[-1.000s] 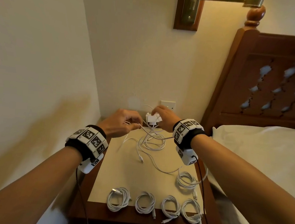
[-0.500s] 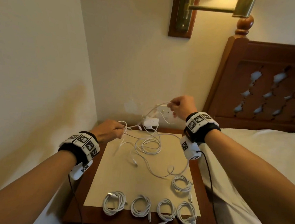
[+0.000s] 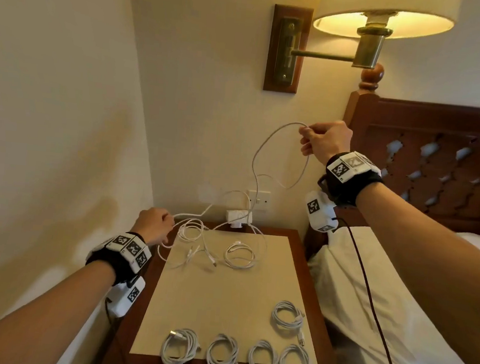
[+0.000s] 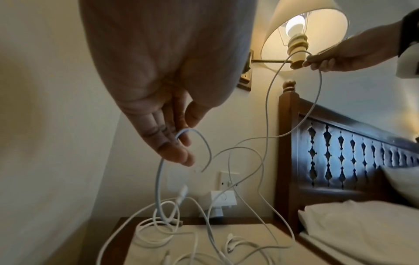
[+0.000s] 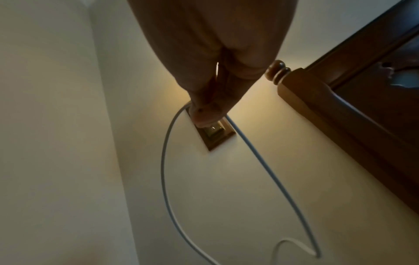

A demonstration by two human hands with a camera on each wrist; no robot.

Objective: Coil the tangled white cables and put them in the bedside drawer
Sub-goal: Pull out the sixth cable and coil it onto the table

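A tangle of white cables (image 3: 198, 245) lies at the back of the bedside table (image 3: 298, 262). My right hand (image 3: 322, 139) is raised high near the headboard and pinches a loop of one white cable (image 3: 259, 160), which hangs down to the tangle. In the right wrist view the fingers (image 5: 206, 114) pinch the same cable (image 5: 166, 161). My left hand (image 3: 155, 225) is low at the table's back left corner and holds another cable strand (image 4: 158, 179) between thumb and fingers. Several coiled cables (image 3: 222, 351) lie in a row at the front edge. No drawer shows.
A white charger block (image 3: 238, 216) stands plugged in by the wall socket (image 3: 257, 199). A lit wall lamp (image 3: 377, 19) hangs above my right hand. The wooden headboard (image 3: 438, 158) and white bedding (image 3: 368, 294) fill the right. A beige mat (image 3: 222, 302) covers the tabletop.
My right hand has risen and moved right, drawing a cable loop up out of the tangle. My left hand has shifted left and lower, still holding a strand.
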